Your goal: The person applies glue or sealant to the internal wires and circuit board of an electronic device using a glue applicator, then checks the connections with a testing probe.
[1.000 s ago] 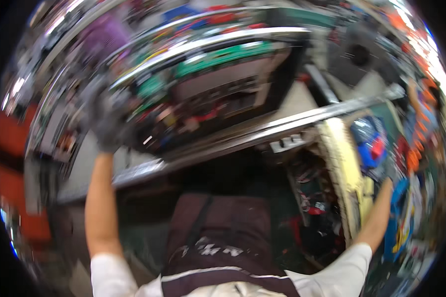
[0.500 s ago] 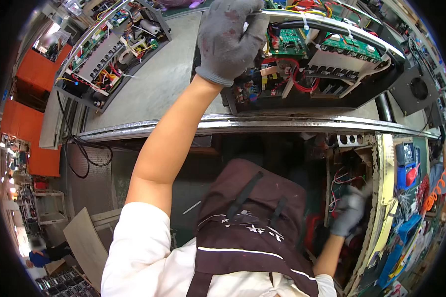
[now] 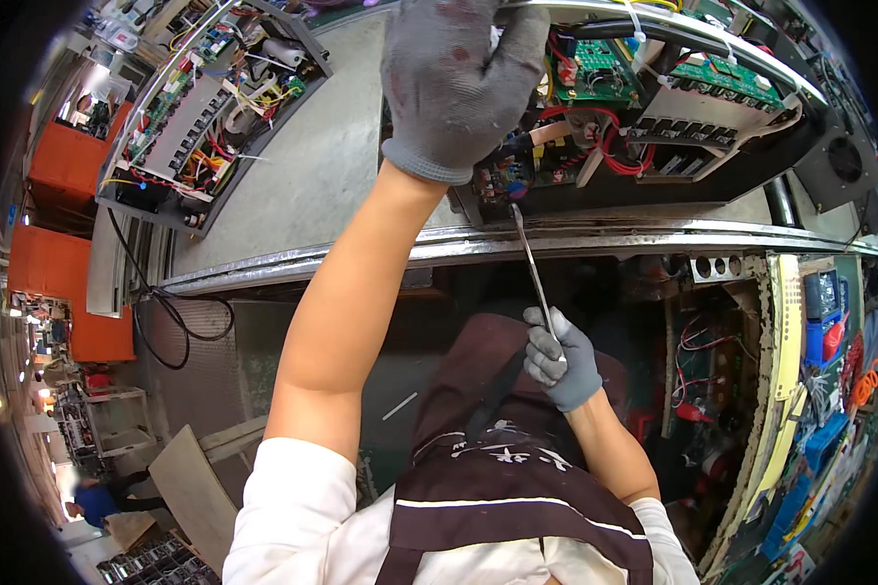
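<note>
My left hand [image 3: 458,88], in a grey glove with dark stains, is closed on the upper edge of an open black machine housing [image 3: 688,200]. The fingertips are partly cut off at the top of the picture. Inside the housing are green circuit boards [image 3: 595,73], red wires [image 3: 622,156] and a finned white block. My right hand [image 3: 563,361], also gloved in grey, is wrapped round a long, slim metal wrench [image 3: 534,258]. It points up and away from me, and its far tip is at the housing's lower left corner. Whether the tip touches is unclear.
A second open machine [image 3: 190,127] with boards and wires stands at the left of the metal bench [image 3: 293,156]. A black cable [image 3: 176,322] hangs over the bench edge. At right are a fan unit [image 3: 839,166] and a rack with blue bins [image 3: 800,468]. A person [image 3: 102,499] is far left.
My right hand has come from the shelf at the right to in front of the bench, now showing the wrench raised to the housing. My left hand keeps its hold on the housing.
</note>
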`<state>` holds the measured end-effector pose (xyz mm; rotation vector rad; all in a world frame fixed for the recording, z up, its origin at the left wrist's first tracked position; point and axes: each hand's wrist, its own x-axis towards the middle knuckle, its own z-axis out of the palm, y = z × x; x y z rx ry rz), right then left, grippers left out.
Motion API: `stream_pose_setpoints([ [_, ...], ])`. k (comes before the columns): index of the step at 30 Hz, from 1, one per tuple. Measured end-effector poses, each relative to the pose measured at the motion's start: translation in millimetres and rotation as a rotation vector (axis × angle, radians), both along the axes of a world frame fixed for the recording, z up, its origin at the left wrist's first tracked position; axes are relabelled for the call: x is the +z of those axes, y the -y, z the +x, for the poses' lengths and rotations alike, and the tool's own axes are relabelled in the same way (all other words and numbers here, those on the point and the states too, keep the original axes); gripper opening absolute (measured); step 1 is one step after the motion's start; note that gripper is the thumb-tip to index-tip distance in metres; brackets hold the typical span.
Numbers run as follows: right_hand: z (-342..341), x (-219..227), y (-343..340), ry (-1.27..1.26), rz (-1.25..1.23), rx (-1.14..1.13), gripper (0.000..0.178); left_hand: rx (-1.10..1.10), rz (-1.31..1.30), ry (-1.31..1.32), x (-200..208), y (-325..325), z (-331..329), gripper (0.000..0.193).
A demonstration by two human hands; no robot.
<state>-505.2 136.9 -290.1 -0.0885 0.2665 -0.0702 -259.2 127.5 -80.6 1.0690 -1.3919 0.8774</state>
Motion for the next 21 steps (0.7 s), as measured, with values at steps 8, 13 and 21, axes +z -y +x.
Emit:
stream_pose_setpoints([
  [8, 16.9, -9.3, 3.7, 0.146, 0.219, 0.052, 0.029, 0.083, 0.174, -0.144, -6.5, 5.4, 3.3, 0.022],
  [13, 11.5, -6.7, 14.7, 0.115, 0.066, 0.067, 0.039, -0.377, -0.214, 0.0, -13.6, 28.3, 24.7, 0.023],
  [21, 13.5, 41.9, 57.8, -0.189, -0.305, 0.159, 0.046, -0.117, 0.003, -0.154, -7.1, 20.2, 16.7, 0.025],
])
